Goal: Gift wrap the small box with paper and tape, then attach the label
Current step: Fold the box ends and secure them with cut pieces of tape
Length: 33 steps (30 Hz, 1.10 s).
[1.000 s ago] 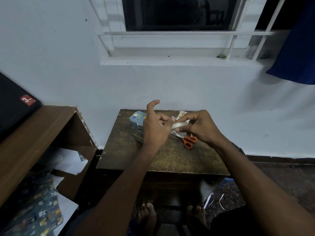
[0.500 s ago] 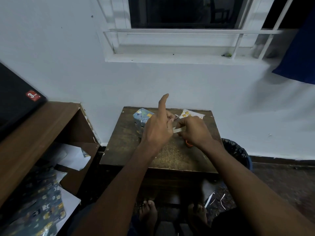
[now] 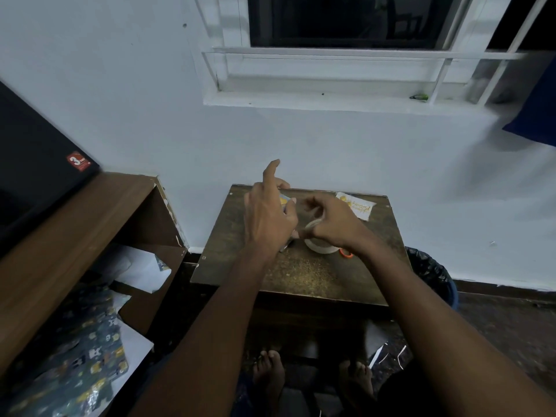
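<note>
Both hands have sunk toward the table (image 3: 301, 275) since a moment ago. The right hand (image 3: 334, 224), fingers pinched on the tape roll (image 3: 320, 246), should peel slowly, keeping the strip taut. The left hand (image 3: 267, 215), forefinger raised, hides the wrapped box (image 3: 284, 201) at centre frame; its grip is unclear.

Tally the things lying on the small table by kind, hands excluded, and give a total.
Wrapped box, mostly hidden behind the left hand: 1
Tape roll: 1
Scissors, only the orange handle showing: 1
Printed label: 1
Total: 4
</note>
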Each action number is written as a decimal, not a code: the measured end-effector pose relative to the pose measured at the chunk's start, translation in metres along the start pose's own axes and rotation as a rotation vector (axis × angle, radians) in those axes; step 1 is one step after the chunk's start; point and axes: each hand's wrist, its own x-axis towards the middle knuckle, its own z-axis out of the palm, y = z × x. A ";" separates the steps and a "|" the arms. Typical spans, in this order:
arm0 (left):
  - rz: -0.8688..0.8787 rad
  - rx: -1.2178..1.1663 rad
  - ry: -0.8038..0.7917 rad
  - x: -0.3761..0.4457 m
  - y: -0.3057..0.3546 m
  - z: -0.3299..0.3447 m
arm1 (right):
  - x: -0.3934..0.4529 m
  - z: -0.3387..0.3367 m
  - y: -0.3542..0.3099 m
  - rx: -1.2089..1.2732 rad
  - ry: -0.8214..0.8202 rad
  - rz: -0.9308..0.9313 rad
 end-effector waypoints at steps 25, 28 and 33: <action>-0.339 -0.352 -0.011 0.004 -0.020 -0.037 | 0.011 0.026 -0.013 0.031 0.155 -0.284; -0.287 -0.378 -0.052 0.005 -0.024 -0.040 | 0.013 0.026 -0.011 -0.058 0.174 -0.341; -0.228 -0.379 -0.063 0.003 -0.025 -0.040 | 0.013 0.031 -0.004 -0.258 0.154 -0.412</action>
